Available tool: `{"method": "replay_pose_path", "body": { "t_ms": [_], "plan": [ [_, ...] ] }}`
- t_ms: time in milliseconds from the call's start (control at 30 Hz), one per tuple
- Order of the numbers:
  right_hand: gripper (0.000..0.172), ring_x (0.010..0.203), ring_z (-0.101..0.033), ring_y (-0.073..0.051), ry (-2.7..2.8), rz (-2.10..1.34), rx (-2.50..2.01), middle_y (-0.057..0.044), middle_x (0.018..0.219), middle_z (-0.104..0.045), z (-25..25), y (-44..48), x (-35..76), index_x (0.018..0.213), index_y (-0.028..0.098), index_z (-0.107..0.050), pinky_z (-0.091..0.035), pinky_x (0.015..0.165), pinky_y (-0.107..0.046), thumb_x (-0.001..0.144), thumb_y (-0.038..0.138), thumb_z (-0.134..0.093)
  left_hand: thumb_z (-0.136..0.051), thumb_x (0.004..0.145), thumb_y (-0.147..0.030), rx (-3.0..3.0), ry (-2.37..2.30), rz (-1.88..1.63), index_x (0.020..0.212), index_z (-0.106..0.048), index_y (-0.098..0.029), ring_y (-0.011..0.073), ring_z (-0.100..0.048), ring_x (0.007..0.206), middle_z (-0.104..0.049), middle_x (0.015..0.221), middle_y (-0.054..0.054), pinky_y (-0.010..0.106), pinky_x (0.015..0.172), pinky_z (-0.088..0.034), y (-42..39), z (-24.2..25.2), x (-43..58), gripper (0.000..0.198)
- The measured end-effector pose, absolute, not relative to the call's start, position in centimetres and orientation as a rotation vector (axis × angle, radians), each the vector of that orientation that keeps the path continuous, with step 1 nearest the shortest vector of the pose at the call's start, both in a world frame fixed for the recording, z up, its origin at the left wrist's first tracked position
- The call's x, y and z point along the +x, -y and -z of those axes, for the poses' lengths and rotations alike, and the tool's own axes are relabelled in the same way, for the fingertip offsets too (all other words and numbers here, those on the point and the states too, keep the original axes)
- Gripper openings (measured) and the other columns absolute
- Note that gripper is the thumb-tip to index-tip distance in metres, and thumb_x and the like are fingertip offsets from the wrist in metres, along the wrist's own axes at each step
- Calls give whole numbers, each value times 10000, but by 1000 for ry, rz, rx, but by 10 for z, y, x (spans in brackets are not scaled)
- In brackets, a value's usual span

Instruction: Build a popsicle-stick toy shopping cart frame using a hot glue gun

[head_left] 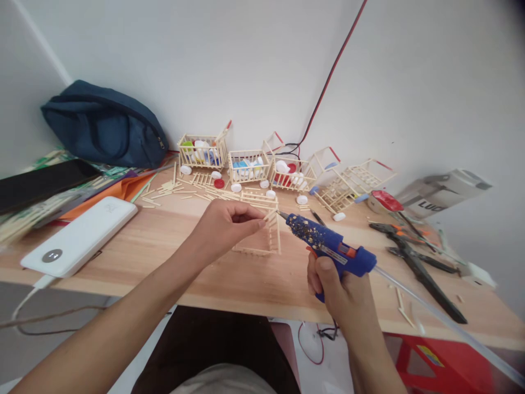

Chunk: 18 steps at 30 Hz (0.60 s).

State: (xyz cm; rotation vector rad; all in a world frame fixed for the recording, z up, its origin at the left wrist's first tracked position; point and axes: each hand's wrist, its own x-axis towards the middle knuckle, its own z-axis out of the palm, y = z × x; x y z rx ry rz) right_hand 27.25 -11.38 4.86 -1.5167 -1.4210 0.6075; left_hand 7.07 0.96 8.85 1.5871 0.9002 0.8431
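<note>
A small open frame of pale wooden sticks rests on the wooden table in front of me. My left hand is closed in a pinch at the frame's upper corner, on a thin wooden stick. Wrapped round the handle of a blue glue gun is my right hand. The gun's metal nozzle points left and is at the same corner, close to my left fingertips. A clear glue stick sticks out of its back end.
Several stick-built carts with bottle-cap wheels line the wall. Loose sticks lie behind my left hand. A white power bank and blue bag are left; black clamp, red-topped container and bag right.
</note>
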Motion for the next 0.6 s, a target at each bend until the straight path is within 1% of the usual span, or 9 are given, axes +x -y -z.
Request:
{"method": "replay_pose_path", "body": {
  "t_ms": [200,433,600],
  "plan": [
    [482,429,-493,-122,1434,-608,-1523,7,467,-500,-49,115,272,601,200,-526,-390,435,-242,948,528,-465,-760,704,-270,1575,-900,-844,803,-773,-155,169,-692,768,-770,822,34,250,724,-530,-11,-87,71,153],
    [462,426,-496,-127,1425,-593,-1522,12,462,-494,-51,115,272,619,206,-521,-392,435,-245,940,534,-472,-741,712,-259,1591,-906,-848,792,-771,-165,166,-688,754,-766,809,28,257,718,-535,-9,-88,71,127],
    [462,422,-492,-124,1412,-607,-1525,11,464,-495,-49,115,273,613,202,-525,-392,425,-238,935,531,-487,-769,690,-289,1561,-901,-838,795,-773,-155,165,-686,756,-767,821,39,254,721,-531,-9,-88,73,171]
  ]
}}
